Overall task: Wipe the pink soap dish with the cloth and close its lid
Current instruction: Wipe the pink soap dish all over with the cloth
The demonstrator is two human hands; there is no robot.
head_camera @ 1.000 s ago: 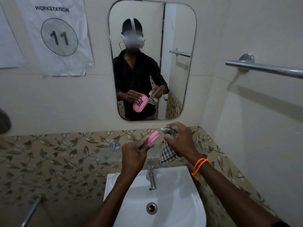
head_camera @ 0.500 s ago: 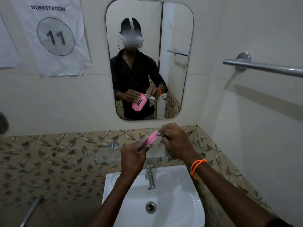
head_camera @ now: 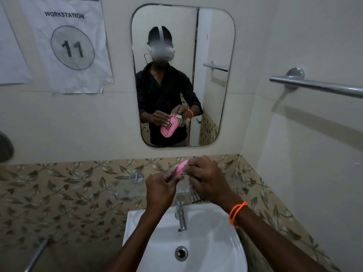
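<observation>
A white sink (head_camera: 225, 250) with a chrome tap (head_camera: 181, 214) fills the lower centre, under leaf-patterned tiles and a wall mirror (head_camera: 214, 46). A towel rail (head_camera: 318, 87) runs at the right. At mid-frame the left hand (head_camera: 160, 190) grips the pink soap dish (head_camera: 181, 169) from below; the right hand (head_camera: 208, 182), just beside it, presses a bunched checked cloth (head_camera: 194, 195) against the dish.

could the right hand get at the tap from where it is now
Probably yes, but not freely: the right hand grips the cloth against the pink soap dish, and the tap stands just below it with nothing between.
</observation>
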